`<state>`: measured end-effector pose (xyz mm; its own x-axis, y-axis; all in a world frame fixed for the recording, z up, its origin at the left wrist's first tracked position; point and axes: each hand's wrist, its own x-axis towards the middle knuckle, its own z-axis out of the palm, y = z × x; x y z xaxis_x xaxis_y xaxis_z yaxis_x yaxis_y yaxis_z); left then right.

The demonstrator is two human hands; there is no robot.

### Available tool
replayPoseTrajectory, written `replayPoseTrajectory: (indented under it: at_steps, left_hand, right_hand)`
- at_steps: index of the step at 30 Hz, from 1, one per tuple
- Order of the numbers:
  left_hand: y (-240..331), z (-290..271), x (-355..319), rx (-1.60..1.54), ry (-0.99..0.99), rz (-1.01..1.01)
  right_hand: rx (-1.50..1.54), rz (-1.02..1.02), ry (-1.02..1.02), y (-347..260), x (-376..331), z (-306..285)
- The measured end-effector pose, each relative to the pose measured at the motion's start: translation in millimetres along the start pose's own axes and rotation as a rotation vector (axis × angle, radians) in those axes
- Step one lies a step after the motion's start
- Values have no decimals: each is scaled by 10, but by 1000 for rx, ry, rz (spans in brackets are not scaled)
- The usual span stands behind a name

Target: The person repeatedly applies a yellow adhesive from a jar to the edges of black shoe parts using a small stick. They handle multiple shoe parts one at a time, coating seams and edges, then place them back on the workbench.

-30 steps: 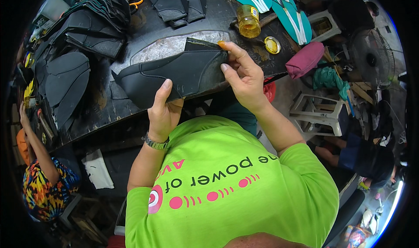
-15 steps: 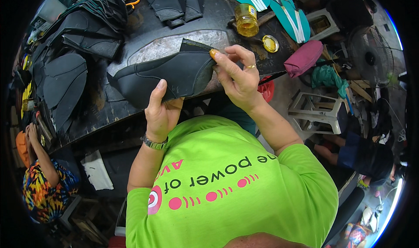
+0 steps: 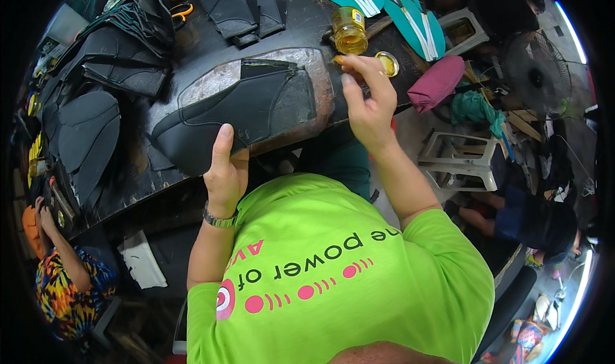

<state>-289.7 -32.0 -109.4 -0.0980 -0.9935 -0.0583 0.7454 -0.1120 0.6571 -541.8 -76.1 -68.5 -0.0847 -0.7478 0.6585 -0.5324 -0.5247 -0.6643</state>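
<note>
— What's different from a moment ago?

— Our right hand has come off the black shoe upper. Half a second back its fingers were pinching the upper's raised end; now they are up by the far edge of the surface, closed around something small and orange-tipped, too small for us to name, just beside the jar of amber liquid and its loose lid.

— And the upper itself?

— It has settled flat on the worn grey slab near the surface's near edge. Our left hand still grips its near rim, thumb on top, fingers curled under.

— So what do we make of it?

— We judge the handling has paused: one hand anchors the piece while the other goes to the jar.
</note>
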Motion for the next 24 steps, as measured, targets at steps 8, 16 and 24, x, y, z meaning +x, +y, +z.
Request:
replayPoseTrajectory:
  at_steps: [8,16,24]
  left_hand:
    - [-115,43,-27,62,49,43]
    - [-157,14,-37,119,120,5]
    - [-192,-17,-3,84,107,18]
  right_hand:
    - [-750,293,-454,232,220,-124]
    - [-847,319,-580,388,406,-8]
    - [-483,189,-429,-147,222,-197]
